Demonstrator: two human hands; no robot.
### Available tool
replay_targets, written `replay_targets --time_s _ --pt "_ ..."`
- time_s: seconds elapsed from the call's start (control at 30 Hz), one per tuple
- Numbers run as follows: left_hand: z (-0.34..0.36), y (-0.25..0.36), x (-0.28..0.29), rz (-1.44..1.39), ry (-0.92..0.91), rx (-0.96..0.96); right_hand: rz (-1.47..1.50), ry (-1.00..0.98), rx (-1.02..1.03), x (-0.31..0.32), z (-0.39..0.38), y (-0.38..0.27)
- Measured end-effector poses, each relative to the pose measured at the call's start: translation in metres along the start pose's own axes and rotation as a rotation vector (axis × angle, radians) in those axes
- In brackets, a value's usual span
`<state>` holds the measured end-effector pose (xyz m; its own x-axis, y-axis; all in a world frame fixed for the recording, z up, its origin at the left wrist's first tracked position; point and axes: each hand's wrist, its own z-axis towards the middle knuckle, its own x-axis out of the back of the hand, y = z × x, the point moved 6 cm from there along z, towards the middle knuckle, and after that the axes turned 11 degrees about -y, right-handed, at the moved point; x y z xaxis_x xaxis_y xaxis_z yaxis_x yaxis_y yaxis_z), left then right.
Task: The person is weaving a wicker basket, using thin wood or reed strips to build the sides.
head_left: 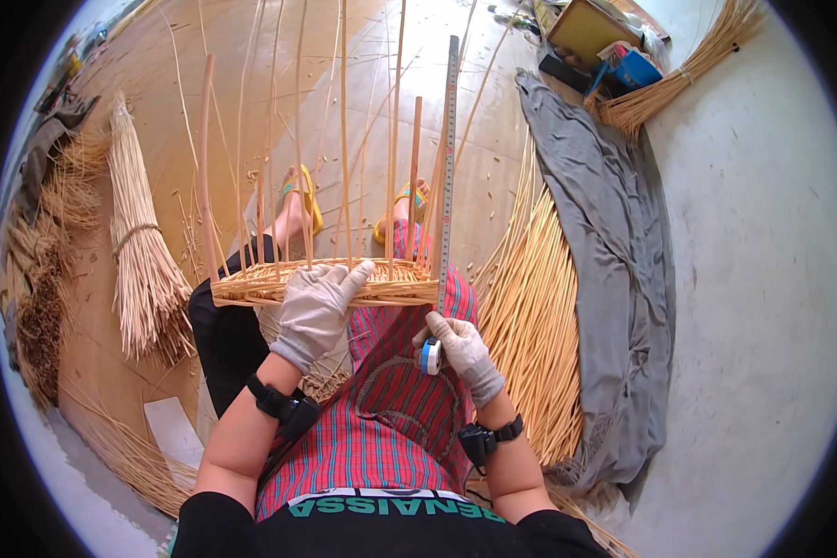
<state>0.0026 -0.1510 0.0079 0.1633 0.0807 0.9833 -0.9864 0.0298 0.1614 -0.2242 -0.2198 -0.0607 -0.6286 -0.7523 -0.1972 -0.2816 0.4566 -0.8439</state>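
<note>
A partly woven wicker basket (395,290) rests across my lap, its thin stakes and a few thicker posts standing up from the woven base. My left hand (314,312), in a pale work glove, grips the near rim with the thumb laid along the top. In my gloved right hand (460,349) is a small blue and white tape measure (431,356). Its blade (448,167) runs straight up beside the basket's right corner, past the top of the post there. The right-hand fingers close round the case, which partly shows.
A tied bundle of pale rods (139,242) lies on the left. Loose golden rods (530,344) lie at right beside a grey cloth (614,279). A box with a blue dustpan-like thing (637,70) and a straw broom (688,79) stand far right.
</note>
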Motion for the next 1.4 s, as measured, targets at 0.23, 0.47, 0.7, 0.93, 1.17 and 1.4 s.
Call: replay_targets --time_s 0.23,0.47,0.7,0.93,1.17,1.4 --pt "-0.0005 0.0016 0.0024 -0.019 0.043 -0.021 0.004 0.014 -0.006 0.0019 -0.0003 0.0021" --pt "-0.0007 0.0024 -0.0004 -0.024 0.021 -0.011 -0.017 0.017 -0.014 0.0032 -0.0013 0.0018" --pt "-0.0010 0.0022 -0.0034 -0.022 -0.009 0.014 -0.036 -0.001 -0.010 0.0026 -0.0014 0.0004" --pt "-0.0025 0.0048 -0.0002 -0.008 0.030 -0.002 -0.024 -0.002 0.009 0.0020 -0.0008 0.0016" --pt "-0.0026 0.0052 -0.0013 0.006 0.030 -0.007 -0.076 0.012 -0.001 0.0042 -0.0011 0.0019" --pt "-0.0026 0.0040 -0.0057 -0.013 0.010 0.001 -0.041 -0.007 0.011 0.0041 0.0009 0.0059"
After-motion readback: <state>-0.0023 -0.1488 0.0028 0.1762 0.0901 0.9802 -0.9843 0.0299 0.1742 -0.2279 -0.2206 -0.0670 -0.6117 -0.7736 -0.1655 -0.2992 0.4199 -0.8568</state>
